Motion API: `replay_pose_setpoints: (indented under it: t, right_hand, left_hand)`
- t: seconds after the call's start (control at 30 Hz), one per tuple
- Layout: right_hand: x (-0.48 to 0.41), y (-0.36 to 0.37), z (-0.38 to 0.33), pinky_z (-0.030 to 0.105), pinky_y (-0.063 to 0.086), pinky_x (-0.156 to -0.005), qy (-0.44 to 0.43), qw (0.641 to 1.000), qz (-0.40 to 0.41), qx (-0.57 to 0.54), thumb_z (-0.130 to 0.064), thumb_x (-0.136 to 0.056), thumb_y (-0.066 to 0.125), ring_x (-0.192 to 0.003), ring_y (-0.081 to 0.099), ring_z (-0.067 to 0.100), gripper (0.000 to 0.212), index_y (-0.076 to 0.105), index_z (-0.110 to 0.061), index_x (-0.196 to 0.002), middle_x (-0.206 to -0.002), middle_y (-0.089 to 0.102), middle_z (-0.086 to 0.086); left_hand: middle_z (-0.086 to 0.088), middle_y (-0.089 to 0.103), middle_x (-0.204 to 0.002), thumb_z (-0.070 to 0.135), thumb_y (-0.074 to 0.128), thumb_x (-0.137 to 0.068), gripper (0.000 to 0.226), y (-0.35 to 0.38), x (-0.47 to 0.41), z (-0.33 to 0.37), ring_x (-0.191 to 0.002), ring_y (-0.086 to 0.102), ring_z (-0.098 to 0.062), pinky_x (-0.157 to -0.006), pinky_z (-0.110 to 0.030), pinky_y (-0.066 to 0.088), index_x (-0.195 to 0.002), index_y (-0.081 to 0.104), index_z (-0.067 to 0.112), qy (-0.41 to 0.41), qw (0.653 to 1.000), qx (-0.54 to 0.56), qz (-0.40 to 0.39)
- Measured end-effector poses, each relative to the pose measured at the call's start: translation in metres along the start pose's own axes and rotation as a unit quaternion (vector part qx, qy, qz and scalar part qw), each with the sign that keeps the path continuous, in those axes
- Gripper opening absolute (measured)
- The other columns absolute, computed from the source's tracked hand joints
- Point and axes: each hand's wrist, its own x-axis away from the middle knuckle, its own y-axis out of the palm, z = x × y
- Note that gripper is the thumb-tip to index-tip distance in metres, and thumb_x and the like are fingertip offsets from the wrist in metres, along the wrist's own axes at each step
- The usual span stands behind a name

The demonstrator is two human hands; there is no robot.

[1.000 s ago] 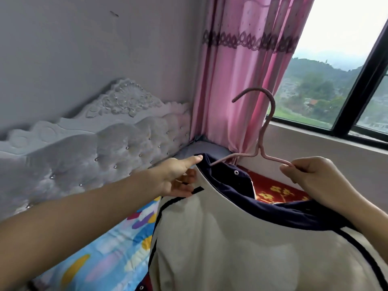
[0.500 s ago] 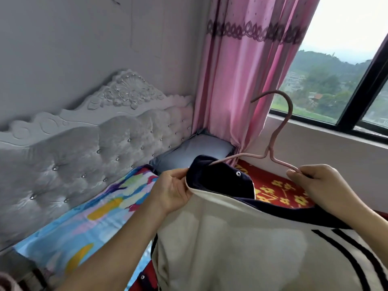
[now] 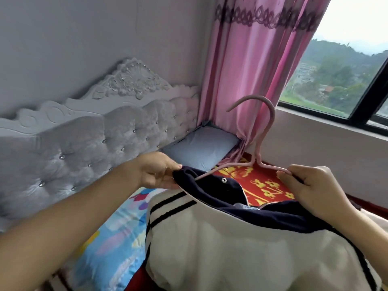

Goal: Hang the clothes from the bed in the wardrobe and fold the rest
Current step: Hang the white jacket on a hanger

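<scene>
A cream jacket (image 3: 241, 248) with a navy collar and navy stripes hangs in front of me over the bed. A pink hanger (image 3: 263, 135) stands upright in its neck opening, hook at the top. My left hand (image 3: 156, 171) pinches the left end of the navy collar, where the hanger's left arm goes under the cloth. My right hand (image 3: 310, 185) grips the hanger's right arm together with the collar on that side. The hanger's lower parts are hidden inside the jacket.
The bed carries a blue patterned sheet (image 3: 109, 244), a red flowered cover (image 3: 262, 185) and a grey-blue pillow (image 3: 201, 148). A grey tufted headboard (image 3: 84, 148) runs along the left wall. A pink curtain (image 3: 252, 66) hangs beside the window (image 3: 340, 76) at right.
My left hand has gone from pointing at the collar to pinching its left end. The jacket's left shoulder with its stripes has come up into view. The hanger stays upright.
</scene>
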Motion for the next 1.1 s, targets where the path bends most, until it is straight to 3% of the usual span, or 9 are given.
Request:
replay_pose_setpoints:
  t: [0.1, 0.2, 0.33, 0.5, 0.63, 0.77, 0.83, 0.97, 1.1]
  right_hand:
    - [-0.003, 0.002, -0.005, 0.033, 0.030, -0.048, -0.016, 1.000, 0.015, 0.008, -0.014, -0.086, 0.062, -0.042, 0.033, 0.026, 0.047, 0.037, -0.020, -0.047, -0.039, 0.036, 0.000]
    - [-0.001, 0.003, -0.007, 0.032, 0.031, -0.046, -0.033, 0.999, 0.016, 0.001, -0.013, -0.086, 0.063, -0.041, 0.034, 0.027, 0.050, 0.035, -0.026, -0.047, -0.039, 0.038, -0.002]
    - [0.004, 0.009, -0.007, 0.020, 0.026, -0.043, -0.068, 0.998, 0.010, -0.015, -0.009, -0.085, 0.065, -0.037, 0.036, 0.015, 0.056, 0.032, -0.035, -0.047, -0.035, 0.039, -0.007]
    - [0.007, 0.012, -0.011, 0.020, 0.029, -0.046, -0.110, 0.994, 0.018, -0.017, -0.008, -0.082, 0.068, -0.044, 0.043, 0.004, 0.063, 0.025, -0.041, -0.049, -0.044, 0.049, -0.017]
    - [0.007, 0.006, -0.008, 0.019, 0.029, -0.045, -0.109, 0.993, 0.037, -0.007, -0.006, -0.082, 0.067, -0.047, 0.042, 0.010, 0.061, 0.027, -0.038, -0.048, -0.034, 0.032, -0.003]
    - [0.010, 0.002, -0.007, 0.016, 0.028, -0.043, -0.102, 0.994, 0.039, -0.023, -0.005, -0.082, 0.066, -0.045, 0.040, 0.012, 0.059, 0.030, -0.035, -0.047, -0.034, 0.031, -0.004]
    - [0.012, 0.003, -0.007, 0.017, 0.028, -0.043, -0.097, 0.994, 0.038, -0.032, -0.006, -0.082, 0.066, -0.044, 0.038, 0.012, 0.058, 0.031, -0.035, -0.046, -0.036, 0.035, -0.005]
    - [0.010, 0.002, -0.005, 0.018, 0.028, -0.043, -0.048, 0.997, 0.030, -0.057, -0.012, -0.085, 0.065, -0.042, 0.036, 0.014, 0.053, 0.037, -0.030, -0.043, -0.036, 0.036, -0.007]
    - [0.003, -0.003, -0.004, 0.018, 0.026, -0.042, 0.022, 0.992, 0.022, -0.118, -0.014, -0.086, 0.065, -0.043, 0.030, 0.012, 0.050, 0.042, -0.021, -0.042, -0.041, 0.038, -0.004]
  left_hand:
    - [-0.016, 0.064, -0.054, -0.001, 0.035, -0.098, 0.034, 0.003, -0.002, -0.011, -0.043, 0.064, -0.021, -0.036, -0.029, 0.051, -0.073, 0.058, -0.006, -0.037, 0.982, 0.184, -0.010]
    - [-0.012, 0.063, -0.052, -0.005, 0.031, -0.096, 0.046, 0.009, -0.012, -0.020, -0.042, 0.062, -0.018, -0.038, -0.024, 0.050, -0.064, 0.064, -0.004, -0.008, 0.980, 0.198, -0.025]
    - [-0.001, 0.063, -0.076, 0.019, 0.060, -0.090, 0.003, 0.007, -0.017, -0.017, -0.055, 0.056, -0.011, -0.039, -0.016, 0.042, -0.091, 0.059, 0.017, 0.085, 0.968, -0.224, 0.080]
    - [0.010, 0.049, -0.045, 0.044, 0.061, -0.086, 0.036, 0.006, -0.027, -0.003, -0.048, 0.046, -0.011, -0.050, -0.016, 0.037, -0.063, 0.060, 0.017, 0.085, 0.891, -0.445, 0.024]
    - [-0.005, 0.066, -0.075, 0.018, 0.063, -0.083, 0.012, 0.009, -0.032, -0.013, -0.074, 0.059, -0.020, -0.080, -0.033, 0.046, -0.081, 0.071, 0.010, -0.017, 0.960, -0.226, -0.165]
    - [-0.013, 0.065, -0.073, 0.000, 0.049, -0.090, 0.017, 0.021, -0.038, -0.019, -0.055, 0.066, -0.017, -0.052, -0.024, 0.055, -0.085, 0.065, 0.002, -0.052, 0.989, 0.012, -0.136]
    - [-0.012, 0.063, -0.072, 0.000, 0.039, -0.098, 0.025, 0.023, -0.039, -0.022, -0.052, 0.064, -0.016, -0.049, -0.021, 0.052, -0.090, 0.062, 0.003, -0.047, 0.995, 0.000, -0.083]
    - [-0.006, 0.060, -0.091, 0.004, 0.049, -0.094, 0.024, 0.016, -0.028, -0.019, -0.071, 0.054, -0.013, -0.056, -0.020, 0.042, -0.115, 0.058, 0.009, 0.043, 0.940, -0.339, -0.007]
    - [0.007, 0.058, -0.117, 0.034, 0.054, -0.093, 0.029, 0.022, 0.004, 0.006, -0.100, 0.053, 0.000, -0.079, -0.007, 0.038, -0.119, 0.057, 0.022, 0.313, 0.897, -0.308, 0.045]
